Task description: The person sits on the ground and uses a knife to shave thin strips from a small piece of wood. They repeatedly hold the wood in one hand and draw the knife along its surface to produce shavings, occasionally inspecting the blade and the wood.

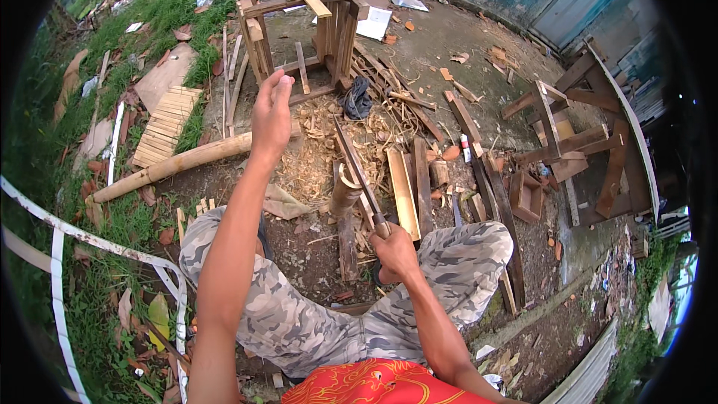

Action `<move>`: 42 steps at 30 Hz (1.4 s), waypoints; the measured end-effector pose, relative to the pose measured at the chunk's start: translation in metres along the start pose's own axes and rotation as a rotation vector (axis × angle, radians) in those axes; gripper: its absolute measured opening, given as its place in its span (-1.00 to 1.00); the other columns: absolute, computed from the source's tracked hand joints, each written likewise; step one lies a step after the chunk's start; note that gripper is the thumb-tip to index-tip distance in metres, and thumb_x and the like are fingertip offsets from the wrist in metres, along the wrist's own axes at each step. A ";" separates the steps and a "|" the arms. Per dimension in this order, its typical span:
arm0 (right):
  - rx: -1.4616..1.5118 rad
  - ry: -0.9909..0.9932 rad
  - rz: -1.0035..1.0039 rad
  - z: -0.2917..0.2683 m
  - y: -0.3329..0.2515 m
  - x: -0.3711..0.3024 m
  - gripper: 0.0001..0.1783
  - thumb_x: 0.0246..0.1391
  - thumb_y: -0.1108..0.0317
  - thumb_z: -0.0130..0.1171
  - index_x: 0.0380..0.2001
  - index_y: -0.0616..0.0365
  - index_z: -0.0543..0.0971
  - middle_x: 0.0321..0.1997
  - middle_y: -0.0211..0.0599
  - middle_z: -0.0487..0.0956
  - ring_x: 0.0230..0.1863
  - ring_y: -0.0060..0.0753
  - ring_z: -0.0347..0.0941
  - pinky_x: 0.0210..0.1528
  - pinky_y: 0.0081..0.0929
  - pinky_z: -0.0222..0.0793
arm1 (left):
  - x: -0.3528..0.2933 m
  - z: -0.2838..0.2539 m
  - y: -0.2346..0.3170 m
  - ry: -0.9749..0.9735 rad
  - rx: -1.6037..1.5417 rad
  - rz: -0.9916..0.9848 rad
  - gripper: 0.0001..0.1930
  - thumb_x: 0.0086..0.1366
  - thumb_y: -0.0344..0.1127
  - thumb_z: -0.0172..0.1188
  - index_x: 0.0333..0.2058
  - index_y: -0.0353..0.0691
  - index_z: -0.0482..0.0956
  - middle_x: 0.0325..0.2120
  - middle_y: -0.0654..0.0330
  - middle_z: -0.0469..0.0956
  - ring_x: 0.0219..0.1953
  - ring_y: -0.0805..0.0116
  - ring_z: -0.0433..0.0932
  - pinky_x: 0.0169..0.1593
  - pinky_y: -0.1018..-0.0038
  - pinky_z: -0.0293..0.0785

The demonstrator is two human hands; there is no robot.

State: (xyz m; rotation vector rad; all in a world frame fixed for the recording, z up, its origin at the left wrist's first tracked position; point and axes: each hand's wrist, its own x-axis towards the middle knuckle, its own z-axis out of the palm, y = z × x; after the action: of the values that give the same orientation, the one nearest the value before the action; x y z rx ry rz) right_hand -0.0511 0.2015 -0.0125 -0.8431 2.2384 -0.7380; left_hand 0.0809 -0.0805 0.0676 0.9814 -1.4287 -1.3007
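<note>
My right hand (396,254) is wrapped round the wooden handle of a machete (357,164), its long dark blade pointing up and away from me. Next to the blade stands a short upright piece of bamboo (344,196), its hollow top facing me; I cannot tell whether the blade touches it. My left hand (271,121) is raised to the left of the blade, holding nothing, with fingers stretched out. A split bamboo half (403,194) lies just right of the machete.
Wood shavings (310,157) cover the ground ahead. A bamboo pole (172,167) lies at left, near a slatted bamboo panel (166,127). A wooden frame with slats (299,0) stands at the back. Boards, a wooden box (526,196) and a wooden stool (553,123) are at right. White metal tubing (112,243) borders the left.
</note>
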 end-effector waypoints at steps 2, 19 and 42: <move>-0.016 -0.094 0.109 -0.021 -0.029 -0.009 -0.60 0.07 0.17 0.26 -0.16 0.30 0.61 -0.39 0.14 0.64 -0.30 0.09 0.62 -0.16 -0.11 0.45 | 0.000 0.002 -0.001 0.005 0.001 0.044 -0.39 0.51 0.11 -0.09 0.29 -0.26 0.33 0.20 0.00 0.46 0.26 0.13 0.40 0.32 0.21 0.22; -0.041 0.108 -0.069 0.057 0.021 0.014 -0.70 0.10 0.25 0.28 -0.23 0.27 0.57 -0.44 0.03 0.63 -0.38 0.12 0.56 -0.21 -0.10 0.44 | -0.013 0.008 -0.018 -0.476 0.715 -0.305 -0.40 0.36 0.08 0.06 -0.02 -0.47 0.57 -0.01 -0.22 0.59 0.11 -0.06 0.55 0.16 0.20 0.41; 0.527 -0.333 0.091 0.053 0.025 0.016 -0.58 0.19 0.12 0.30 -0.56 0.13 0.38 -0.69 -0.46 0.35 -0.66 -0.51 0.23 -0.56 -0.36 0.16 | -0.055 0.035 -0.098 -0.703 0.651 -0.482 -0.55 0.46 -0.14 0.08 -0.15 -0.59 0.57 -0.25 -0.08 0.67 -0.25 0.22 0.72 -0.26 0.37 0.53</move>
State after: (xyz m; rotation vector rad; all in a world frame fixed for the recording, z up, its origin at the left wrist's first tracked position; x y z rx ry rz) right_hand -0.0321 0.1918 -0.0689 -0.5502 1.6636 -1.0011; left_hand 0.0576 -0.0305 -0.0360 1.4341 -2.3525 -1.6645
